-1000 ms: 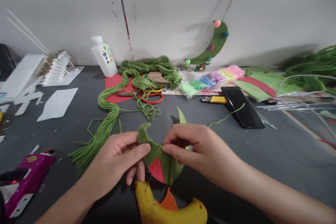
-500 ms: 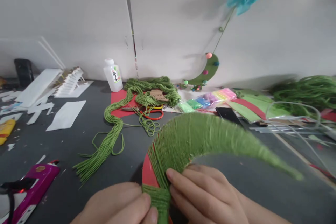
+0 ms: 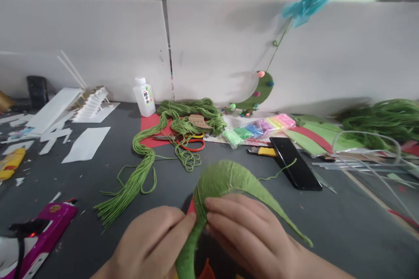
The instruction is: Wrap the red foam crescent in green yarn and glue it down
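Both my hands hold a crescent-shaped piece wrapped in green yarn (image 3: 225, 178), low in the middle of the view. My left hand (image 3: 150, 244) pinches its lower arm, where a bit of red card shows. My right hand (image 3: 248, 235) grips it from the right, fingers closed over the wrapped middle. One tapered green tip runs down to the right. A loose yarn strand (image 3: 278, 172) trails from the piece toward a black phone (image 3: 296, 168).
On the dark table lie a skein of green yarn (image 3: 163, 139), red-handled scissors (image 3: 191, 144), a white bottle (image 3: 144, 96), coloured clay packs (image 3: 258, 126), a utility knife (image 3: 262, 151) and a purple glue gun (image 3: 39, 231). White foam pieces (image 3: 85, 144) lie left; green felt (image 3: 324, 133) and more yarn (image 3: 382, 117) right.
The view tilted up from the table. The wrapped crescent came close to the camera, then dropped back lower, turned edge-on. Both hands kept their grip on it throughout.
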Motion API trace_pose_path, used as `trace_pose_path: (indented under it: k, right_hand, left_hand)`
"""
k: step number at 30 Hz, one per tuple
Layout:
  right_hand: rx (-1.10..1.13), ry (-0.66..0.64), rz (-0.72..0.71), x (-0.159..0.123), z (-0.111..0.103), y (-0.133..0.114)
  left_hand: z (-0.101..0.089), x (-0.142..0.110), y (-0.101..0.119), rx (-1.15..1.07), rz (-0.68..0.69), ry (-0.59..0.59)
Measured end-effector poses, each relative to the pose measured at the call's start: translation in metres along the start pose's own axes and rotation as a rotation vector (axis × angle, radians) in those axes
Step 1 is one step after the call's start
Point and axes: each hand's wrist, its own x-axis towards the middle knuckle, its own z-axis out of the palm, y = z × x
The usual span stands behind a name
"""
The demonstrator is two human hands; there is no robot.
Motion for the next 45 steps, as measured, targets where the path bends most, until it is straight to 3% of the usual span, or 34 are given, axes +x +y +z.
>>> trace_pose_path:
  k: [2, 5, 8, 10, 16, 18, 23, 26, 29, 31, 35, 39, 42, 45]
  right_hand:
    - [0.111, -0.063, 0.225, 0.008, 0.0, 0.0]
    - [0.243, -0.225, 0.477, 0.019, -0.004, 0.002]
    - [0.304, -0.402, 0.599, 0.025, -0.008, 0.005]
    - [0.324, -0.472, 0.623, 0.026, -0.009, 0.006]
    - [0.344, -0.453, 0.638, 0.022, -0.006, 0.01]
    - [0.406, -0.456, 0.725, 0.021, -0.005, 0.012]
    - [0.948, -0.606, 1.065, 0.019, -0.008, 0.023]
    - [0.799, -0.578, 1.006, 0.023, -0.016, 0.036]
    - [0.493, -0.534, 0.789, 0.038, -0.022, 0.049]
    - [0.369, -0.561, 0.628, 0.051, -0.019, 0.056]
    - [0.265, -0.626, 0.422, 0.068, 0.003, 0.069]
    - [0.342, -0.733, 0.389, 0.067, 0.028, 0.087]
    - [0.393, -0.78, 0.406, 0.065, 0.036, 0.099]
    - [0.313, -0.627, 0.496, 0.063, 0.032, 0.101]
  left_hand:
    - [-0.006, 0.014, 0.025, 0.028, -0.028, -0.054]
    - [-0.013, 0.035, 0.055, -0.119, -0.285, -0.208]
    - [-0.013, 0.045, 0.06, -0.344, -0.529, -0.373]
    - [-0.011, 0.045, 0.056, -0.386, -0.586, -0.433]
    - [-0.01, 0.045, 0.051, -0.276, -0.564, -0.435]
    - [-0.012, 0.048, 0.052, -0.171, -0.497, -0.399]
    - [-0.02, 0.055, 0.048, 0.076, -0.25, -0.282]
    - [-0.026, 0.057, 0.044, 0.055, -0.265, -0.374]
    - [-0.029, 0.057, 0.044, 0.04, -0.302, -0.478]
    - [-0.029, 0.057, 0.044, 0.094, -0.211, -0.495]
    - [-0.028, 0.055, 0.042, 0.271, 0.089, -0.379]
    - [-0.029, 0.055, 0.042, 0.279, 0.204, -0.294]
    - [-0.029, 0.057, 0.042, 0.062, 0.072, -0.321]
    - [-0.028, 0.061, 0.032, -0.171, -0.232, -0.192]
